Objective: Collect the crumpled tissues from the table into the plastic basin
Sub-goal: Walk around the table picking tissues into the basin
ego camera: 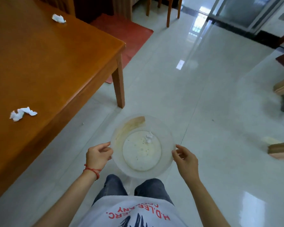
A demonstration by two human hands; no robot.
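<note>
hands: left hand (pixel 97 155) and right hand (pixel 185 158) clamp the plastic basin (pixel 168 138) rim
done: one tissue (pixel 149 137) inside
left: two crumpled tissues (pixel 22 113) on wooden table (pixel 56 63)

The plastic basin (pixel 142 145) is round, clear and shallow, with a cloudy, stained bottom, and it hangs level over the floor to the right of the table (pixel 44 66). One small crumpled tissue (pixel 149 137) already lies inside it, toward the far right of the bottom. Two more white tissues remain on the wooden tabletop: a long twisted one (pixel 22 113) near the left edge, and a smaller wad (pixel 58 18) far off, close to the table's right side.
</note>
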